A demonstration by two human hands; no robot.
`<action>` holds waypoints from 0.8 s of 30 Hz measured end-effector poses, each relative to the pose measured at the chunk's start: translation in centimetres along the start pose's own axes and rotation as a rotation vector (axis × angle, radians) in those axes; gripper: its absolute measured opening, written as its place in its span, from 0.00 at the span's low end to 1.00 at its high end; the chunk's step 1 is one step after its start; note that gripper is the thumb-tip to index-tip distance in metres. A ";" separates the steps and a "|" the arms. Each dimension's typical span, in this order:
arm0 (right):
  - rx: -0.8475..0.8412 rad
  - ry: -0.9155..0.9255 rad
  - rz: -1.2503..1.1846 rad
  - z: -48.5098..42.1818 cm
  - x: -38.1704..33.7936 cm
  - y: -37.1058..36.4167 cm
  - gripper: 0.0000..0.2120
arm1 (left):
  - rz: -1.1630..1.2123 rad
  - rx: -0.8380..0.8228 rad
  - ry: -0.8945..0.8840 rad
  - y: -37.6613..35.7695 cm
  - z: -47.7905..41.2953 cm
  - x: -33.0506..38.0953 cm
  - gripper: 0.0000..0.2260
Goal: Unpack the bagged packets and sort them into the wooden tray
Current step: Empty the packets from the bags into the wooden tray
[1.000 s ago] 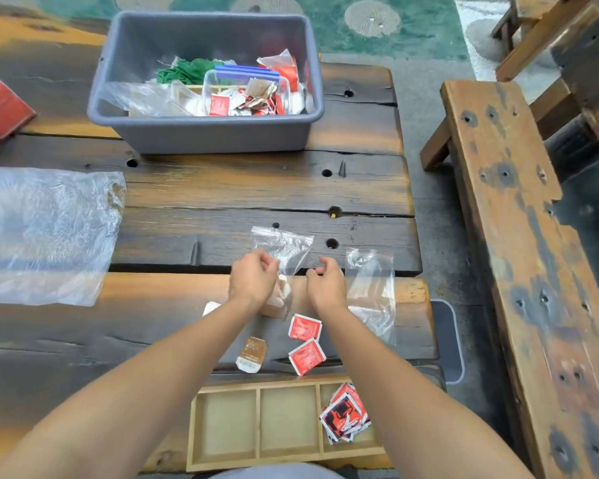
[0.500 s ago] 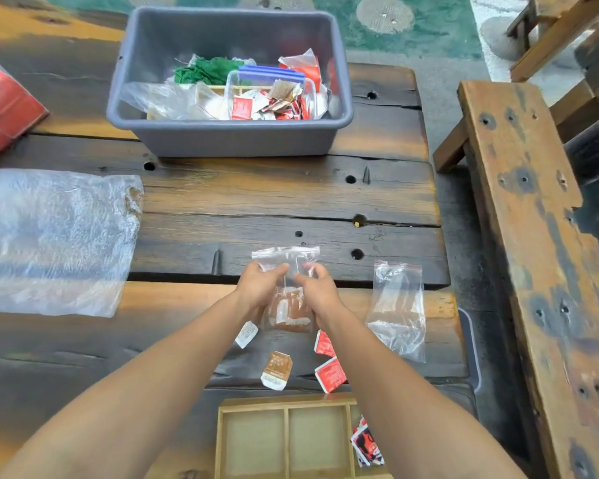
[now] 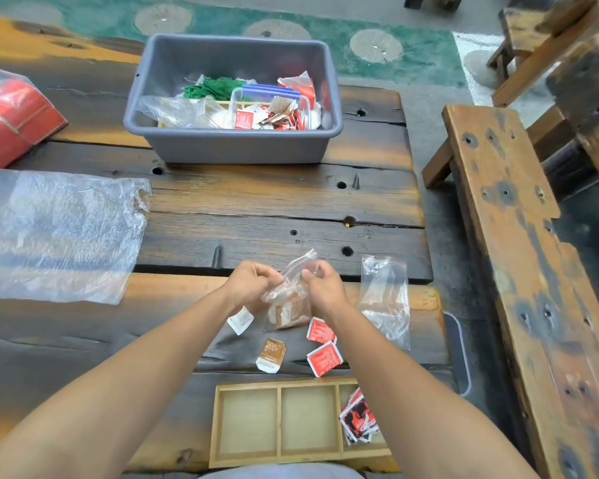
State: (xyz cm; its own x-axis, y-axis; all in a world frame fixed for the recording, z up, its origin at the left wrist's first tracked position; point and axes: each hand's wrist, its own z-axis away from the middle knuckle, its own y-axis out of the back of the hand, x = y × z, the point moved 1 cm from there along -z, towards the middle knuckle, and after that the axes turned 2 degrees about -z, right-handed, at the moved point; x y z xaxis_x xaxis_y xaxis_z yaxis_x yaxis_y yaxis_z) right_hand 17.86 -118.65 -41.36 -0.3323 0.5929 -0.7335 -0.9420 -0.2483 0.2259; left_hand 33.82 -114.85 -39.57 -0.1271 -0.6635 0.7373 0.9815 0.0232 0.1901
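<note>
A small clear zip bag point(image 3: 289, 302) with brown packets inside hangs between my hands over the table. My left hand point(image 3: 251, 286) pinches its left top edge and my right hand point(image 3: 322, 288) pinches the right top edge. Below lie two red packets point(image 3: 320, 330) point(image 3: 324, 358), a brown packet point(image 3: 271, 355) and a white packet point(image 3: 241, 319). The wooden tray point(image 3: 277, 423) at the near edge has three compartments; the right one holds red-and-black packets point(image 3: 358, 421), the other two are bare.
An empty clear zip bag point(image 3: 384, 299) lies right of my hands. A grey bin point(image 3: 232, 146) with more bags and packets stands at the back. Bubble wrap point(image 3: 56, 233) and a red package point(image 3: 11, 122) lie left. A wooden bench point(image 3: 519, 254) runs along the right.
Both hands have lifted the bag of brown packets and closed together on its top edge; the bag has tilted to the right. The camera has moved nearer.
</note>
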 end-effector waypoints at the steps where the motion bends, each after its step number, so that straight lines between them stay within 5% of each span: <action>1: 0.049 0.017 0.003 0.4 0.1 0.2 0.08 | 0.019 0.003 0.005 -0.1 0.2 -0.1 0.04; 5: 0.286 0.033 -0.012 2.9 0.4 0.9 0.12 | 0.100 0.015 0.053 -1.0 1.6 -0.5 0.01; 10: -0.019 0.055 -0.150 5.4 0.9 0.5 0.15 | 0.184 -0.082 0.068 -2.3 3.7 -0.4 0.04; 24: -0.279 0.017 -0.323 7.1 1.7 2.9 0.09 | 0.166 -0.267 0.146 -1.8 5.9 -0.2 0.05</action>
State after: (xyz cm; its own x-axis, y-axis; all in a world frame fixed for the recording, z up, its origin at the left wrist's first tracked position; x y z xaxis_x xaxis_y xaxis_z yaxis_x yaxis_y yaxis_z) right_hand 14.25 -112.89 -37.40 -0.0195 0.6622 -0.7491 -0.9476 -0.2513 -0.1975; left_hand 31.26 -110.33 -36.26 0.0400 -0.7679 0.6393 0.9924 -0.0440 -0.1149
